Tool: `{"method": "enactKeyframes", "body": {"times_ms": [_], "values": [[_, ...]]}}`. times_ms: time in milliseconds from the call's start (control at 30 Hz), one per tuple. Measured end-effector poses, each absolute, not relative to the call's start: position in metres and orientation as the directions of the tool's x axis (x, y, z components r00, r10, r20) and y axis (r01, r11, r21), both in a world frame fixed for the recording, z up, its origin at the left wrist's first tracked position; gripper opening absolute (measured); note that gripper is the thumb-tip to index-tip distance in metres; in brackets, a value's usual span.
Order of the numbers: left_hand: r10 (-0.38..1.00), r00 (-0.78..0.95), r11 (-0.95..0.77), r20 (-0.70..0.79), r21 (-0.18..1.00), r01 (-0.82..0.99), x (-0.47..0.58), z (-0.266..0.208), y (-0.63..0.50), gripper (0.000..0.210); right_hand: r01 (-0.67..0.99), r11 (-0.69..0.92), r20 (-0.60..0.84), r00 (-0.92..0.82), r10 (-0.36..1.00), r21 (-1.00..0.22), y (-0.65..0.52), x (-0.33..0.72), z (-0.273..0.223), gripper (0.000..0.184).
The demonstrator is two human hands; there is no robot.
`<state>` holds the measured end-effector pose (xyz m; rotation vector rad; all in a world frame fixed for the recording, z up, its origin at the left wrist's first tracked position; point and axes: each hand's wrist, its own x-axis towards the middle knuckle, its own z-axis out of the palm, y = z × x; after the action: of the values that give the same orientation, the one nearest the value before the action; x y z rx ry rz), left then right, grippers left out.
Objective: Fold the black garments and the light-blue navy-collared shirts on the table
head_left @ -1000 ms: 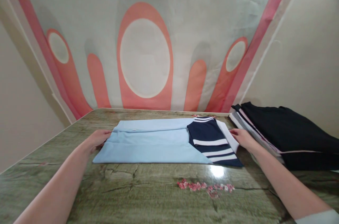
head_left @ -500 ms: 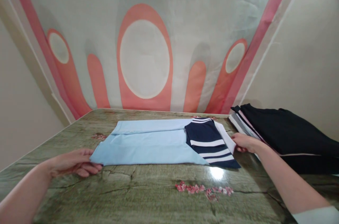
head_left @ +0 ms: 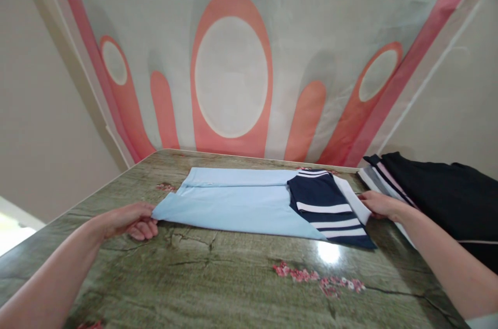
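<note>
A light blue shirt (head_left: 237, 209) lies partly folded across the table, its long sides turned inward. Its navy sleeves (head_left: 322, 194) with white stripes rest folded at the right end, beside a white collar (head_left: 352, 199). My left hand (head_left: 134, 221) pinches the near left corner of the hem and holds it slightly off the table. At the other end, my right hand (head_left: 381, 204) has its fingers closed on the collar; the fingertips are partly hidden.
A stack of folded clothes (head_left: 439, 189), black on top, stands at the right of the table. The wood-patterned table (head_left: 218, 282) has printed pink blossoms and a bright light reflection. Behind it is a wall (head_left: 233, 74) with pink and white shapes.
My left hand has raised the hem corner a little from the table. My right hand stays at the collar. The whole view has shifted, so things appear further right.
</note>
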<state>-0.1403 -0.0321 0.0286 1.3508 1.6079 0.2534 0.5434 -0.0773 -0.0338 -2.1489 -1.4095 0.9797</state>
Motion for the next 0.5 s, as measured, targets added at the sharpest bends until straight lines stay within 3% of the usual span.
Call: {"method": "enactKeyframes", "body": {"times_ms": [100, 300, 400, 500], "values": [[0.726, 0.219, 0.456, -0.652, 0.695, 0.556, -0.143, 0.029, -0.034, 0.023, 0.549, -0.479, -0.473, 0.165, 0.865, -0.684, -0.078, 0.544, -0.032, 0.016], [0.773, 0.111, 0.527, -0.625, 0.729, 0.437, -0.14, 0.03, -0.033, 0.056, 0.406, -0.506, -0.437, 0.256, 0.862, -0.761, -0.092, 0.544, -0.031, 0.029], [0.803, 0.132, 0.453, -0.581, 0.74, 0.497, -0.136, 0.032, -0.034, 0.054, 0.232, -0.489, -0.425, 0.276, 0.862, -0.841, -0.107, 0.537, -0.028, 0.049], [0.82, 0.178, 0.34, -0.544, 0.713, 0.614, -0.134, 0.031, -0.034, 0.047, 0.223, -0.421, -0.37, 0.237, 0.898, -0.879, -0.124, 0.52, -0.022, 0.047]]}}
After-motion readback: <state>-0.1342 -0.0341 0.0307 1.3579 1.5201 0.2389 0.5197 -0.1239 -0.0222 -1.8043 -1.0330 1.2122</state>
